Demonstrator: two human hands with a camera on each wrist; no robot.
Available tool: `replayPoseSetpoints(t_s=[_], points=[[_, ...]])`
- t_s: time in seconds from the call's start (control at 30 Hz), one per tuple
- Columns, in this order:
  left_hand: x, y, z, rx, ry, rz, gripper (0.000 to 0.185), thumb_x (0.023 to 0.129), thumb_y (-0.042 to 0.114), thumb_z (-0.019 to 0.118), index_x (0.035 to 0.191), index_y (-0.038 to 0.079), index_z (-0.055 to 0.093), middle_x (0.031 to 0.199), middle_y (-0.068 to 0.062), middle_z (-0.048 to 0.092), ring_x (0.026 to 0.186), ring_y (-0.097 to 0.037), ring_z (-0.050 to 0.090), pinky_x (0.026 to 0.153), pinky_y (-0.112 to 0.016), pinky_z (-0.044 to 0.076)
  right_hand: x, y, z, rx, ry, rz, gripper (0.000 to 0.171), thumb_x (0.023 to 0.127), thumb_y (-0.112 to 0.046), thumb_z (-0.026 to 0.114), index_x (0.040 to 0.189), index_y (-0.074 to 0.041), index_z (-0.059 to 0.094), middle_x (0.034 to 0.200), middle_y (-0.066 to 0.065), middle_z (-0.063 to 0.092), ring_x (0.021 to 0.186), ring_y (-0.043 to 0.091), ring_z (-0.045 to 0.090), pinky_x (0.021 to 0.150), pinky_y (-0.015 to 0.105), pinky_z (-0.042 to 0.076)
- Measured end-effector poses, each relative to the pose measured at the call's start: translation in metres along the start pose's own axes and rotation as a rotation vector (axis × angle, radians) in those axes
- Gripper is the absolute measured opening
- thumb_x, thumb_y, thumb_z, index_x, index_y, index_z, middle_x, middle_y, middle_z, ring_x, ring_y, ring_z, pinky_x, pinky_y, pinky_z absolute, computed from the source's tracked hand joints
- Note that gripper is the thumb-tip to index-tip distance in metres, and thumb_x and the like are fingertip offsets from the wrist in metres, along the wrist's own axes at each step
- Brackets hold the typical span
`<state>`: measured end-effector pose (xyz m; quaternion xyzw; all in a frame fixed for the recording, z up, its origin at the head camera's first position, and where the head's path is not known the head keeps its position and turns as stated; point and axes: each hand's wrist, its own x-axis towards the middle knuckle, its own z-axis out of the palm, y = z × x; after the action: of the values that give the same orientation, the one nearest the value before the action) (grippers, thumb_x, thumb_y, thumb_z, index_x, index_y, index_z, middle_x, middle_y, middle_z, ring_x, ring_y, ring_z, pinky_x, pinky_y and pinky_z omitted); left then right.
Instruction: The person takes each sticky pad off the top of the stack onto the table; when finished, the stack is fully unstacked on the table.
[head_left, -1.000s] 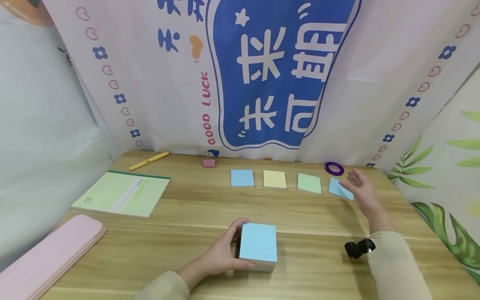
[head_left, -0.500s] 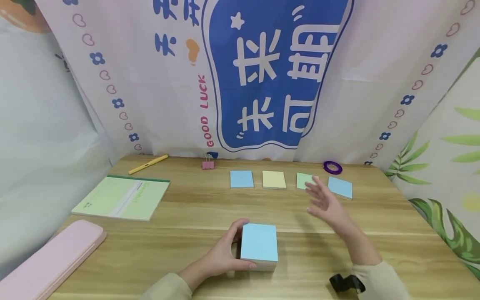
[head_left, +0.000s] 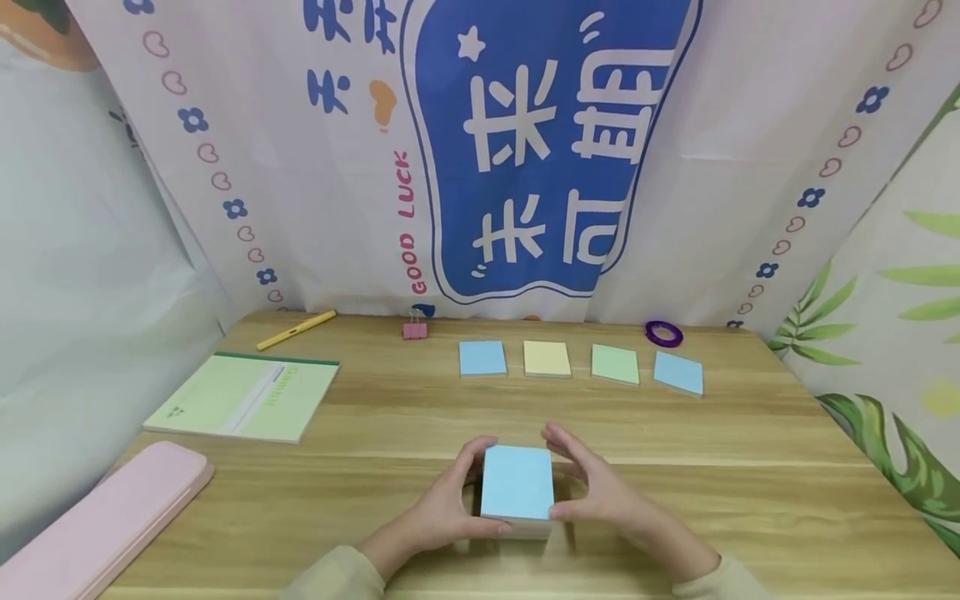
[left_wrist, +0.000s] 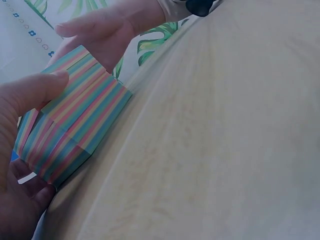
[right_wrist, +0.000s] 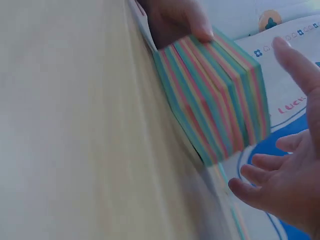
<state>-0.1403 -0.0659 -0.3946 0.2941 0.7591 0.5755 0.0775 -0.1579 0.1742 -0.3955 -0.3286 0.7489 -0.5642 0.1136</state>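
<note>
A thick block of sticky notes (head_left: 517, 483), blue on top, sits near the middle of the table. Its sides show pink, yellow, green and blue stripes in both wrist views. My left hand (head_left: 446, 508) grips it from the left, thumb on the near side and fingers at the far side. On the block's right, my right hand (head_left: 611, 500) is held with thumb and fingers spread. The right wrist view shows a gap between the right hand (right_wrist: 295, 187) and the striped block (right_wrist: 215, 95). Behind lie a blue pad (head_left: 482, 357), a yellow pad (head_left: 547, 358), a green pad (head_left: 615, 364) and another blue pad (head_left: 678, 372).
A purple tape ring (head_left: 663, 333) lies behind the pads, with a pink binder clip (head_left: 415, 330) farther left. A yellow pen (head_left: 296, 330), a green notebook (head_left: 247, 396) and a pink case (head_left: 112, 517) occupy the left side. A printed cloth (head_left: 337, 208) hangs behind the table.
My right hand has come from the rightmost blue pad, leftward and nearer, to the right side of the block. My left hand has kept its hold on the block.
</note>
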Motion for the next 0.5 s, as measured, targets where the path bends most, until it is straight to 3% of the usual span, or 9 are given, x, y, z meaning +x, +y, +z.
replayPoseSetpoints(t_s=[0.2, 0.5], points=[[-0.001, -0.001, 0.001, -0.008, 0.000, -0.002, 0.082, 0.066, 0.014, 0.075, 0.129, 0.010, 0.023, 0.115, -0.007, 0.042, 0.103, -0.024, 0.041, 0.088, -0.045, 0.031, 0.002, 0.006, 0.016, -0.017, 0.003, 0.100, 0.092, 0.070, -0.013, 0.071, 0.138, -0.012, 0.010, 0.139, 0.015, 0.014, 0.116, 0.034, 0.030, 0.090, 0.048, 0.027], [-0.001, 0.002, 0.000, 0.006, -0.005, -0.025, 0.084, 0.066, 0.014, 0.075, 0.131, 0.009, 0.021, 0.116, -0.007, 0.041, 0.104, -0.024, 0.041, 0.089, -0.046, 0.031, 0.001, 0.001, 0.021, -0.260, 0.072, 0.037, 0.089, 0.066, -0.033, 0.074, 0.136, -0.012, 0.022, 0.135, 0.009, 0.025, 0.118, 0.028, 0.028, 0.090, 0.049, 0.028]])
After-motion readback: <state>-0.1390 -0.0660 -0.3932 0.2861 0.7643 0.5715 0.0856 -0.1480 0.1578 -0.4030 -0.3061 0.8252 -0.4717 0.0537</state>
